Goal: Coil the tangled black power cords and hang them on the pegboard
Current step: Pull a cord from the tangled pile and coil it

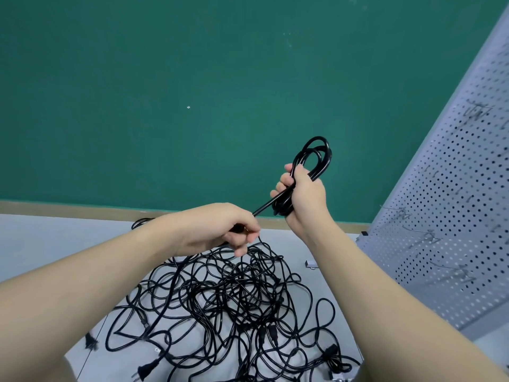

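Our right hand (301, 193) clenches the coil (311, 166) above the tangled pile (234, 296) on the desk (41, 238); our left hand (220, 230) pinches the taut tail. We should feed even loops, keeping tension, before reaching the pegboard (446, 216).

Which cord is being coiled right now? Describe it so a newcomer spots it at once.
Start at the green wall, then drop to the right hand raised before it. The coiled cord is the bundle of black loops gripped there, its tail running taut to the left hand. Unlike the tangled pile on the floor, it is lifted and neatly looped.
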